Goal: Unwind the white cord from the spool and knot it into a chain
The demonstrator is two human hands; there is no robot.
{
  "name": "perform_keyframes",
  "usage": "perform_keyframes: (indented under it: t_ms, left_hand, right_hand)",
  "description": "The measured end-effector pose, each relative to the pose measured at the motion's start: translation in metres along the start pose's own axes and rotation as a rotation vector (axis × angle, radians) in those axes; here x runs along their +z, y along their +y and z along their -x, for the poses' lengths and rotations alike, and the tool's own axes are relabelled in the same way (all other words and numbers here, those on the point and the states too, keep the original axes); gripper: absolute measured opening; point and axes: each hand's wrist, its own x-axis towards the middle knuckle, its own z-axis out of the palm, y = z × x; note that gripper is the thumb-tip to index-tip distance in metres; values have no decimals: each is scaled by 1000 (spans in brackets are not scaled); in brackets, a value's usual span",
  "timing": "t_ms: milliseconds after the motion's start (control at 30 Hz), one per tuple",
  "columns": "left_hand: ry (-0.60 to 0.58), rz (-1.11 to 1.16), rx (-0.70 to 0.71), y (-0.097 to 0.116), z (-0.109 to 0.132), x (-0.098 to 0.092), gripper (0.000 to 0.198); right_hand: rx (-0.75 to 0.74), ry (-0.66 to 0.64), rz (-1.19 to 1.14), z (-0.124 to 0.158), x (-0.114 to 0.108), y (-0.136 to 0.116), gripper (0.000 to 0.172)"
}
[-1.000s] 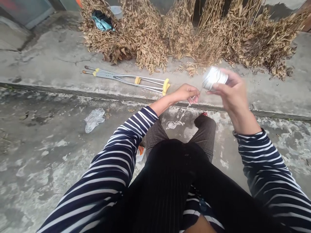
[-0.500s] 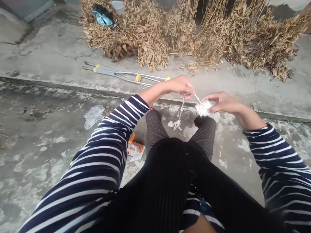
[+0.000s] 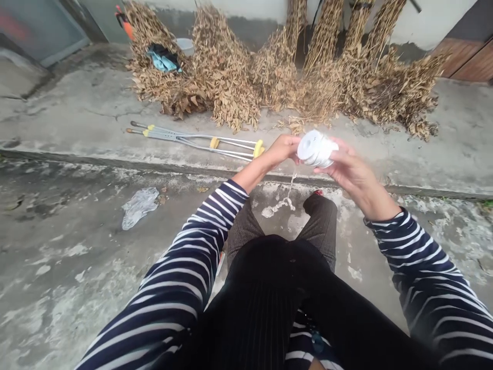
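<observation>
A spool of white cord (image 3: pixel 317 149) is held up in front of me, its round end face turned toward me. My right hand (image 3: pixel 348 164) grips it from the right, fingers and thumb around the wound part. My left hand (image 3: pixel 283 150) is closed at the spool's left edge, its fingertips partly hidden behind it. From below that hand a loose white cord (image 3: pixel 288 198) hangs down to the concrete, ending in a small tangled bunch between my legs.
Metal crutches (image 3: pixel 200 140) with yellow pads lie on the raised concrete step. Dried plant bundles (image 3: pixel 239 77) lean along the wall. A crumpled clear plastic bag (image 3: pixel 140 205) is on the ground at left. A light blue cloth (image 3: pixel 164 60) rests on the plants beside a white bucket (image 3: pixel 185 46).
The spool has come up and turned its end face toward me. My hands have moved together, so the short taut stretch of cord between them no longer shows. The view has tilted upward.
</observation>
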Motion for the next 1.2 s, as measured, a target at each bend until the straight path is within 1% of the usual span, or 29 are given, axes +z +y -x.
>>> perform_keyframes:
  t_ms: [100,167,233,300,400,467,533,600,700,800,867,933,1033,1100,1133,1200]
  left_hand:
    - [17,26,-26,-12,9,1,43]
    - [21,54,-71,-21,21,8,42]
    - [29,100,-107,-29,34,18,42]
    - [41,138,-135,-35,46,30,40]
    - [18,148,-204,-42,62,41,37]
    - [-4,144,-258,-42,71,42,34]
    - [-7,126,-298,-39,78,38,29]
    - [-21,80,-328,-32,83,30,24]
    - [-92,-23,-357,-18,83,16,20]
    - [-158,-132,-363,-3,77,4,20]
    - [-172,-198,-347,6,69,-1,18]
    - [-162,-242,-317,13,60,-6,18]
    - [-137,-238,-279,17,45,-11,20]
    - [-135,-215,-263,16,36,-13,22]
    - [-141,-204,-257,14,32,-14,24]
    - [-152,-176,-245,8,29,-14,27]
  right_hand:
    - [-36,94,-9,1,7,5,51]
    - [-80,138,24,0,9,11,53]
    - [-161,198,110,-5,7,22,55]
    - [-243,282,231,-13,2,36,55]
    - [-296,441,492,-26,-11,62,51]
    - [-302,537,651,-32,-22,79,49]
    - [-284,563,734,-33,-31,94,48]
    - [-262,524,768,-30,-38,107,47]
    - [-284,404,824,-19,-40,125,43]
    - [-344,287,944,-8,-40,136,36]
    - [-307,228,974,-2,-39,137,35]
    - [-182,152,893,4,-37,132,38]
    - [-6,11,654,12,-28,113,42]
    - [38,-68,504,16,-20,98,45]
    - [40,-83,429,18,-16,91,47]
    - [22,-58,277,21,-9,79,55]
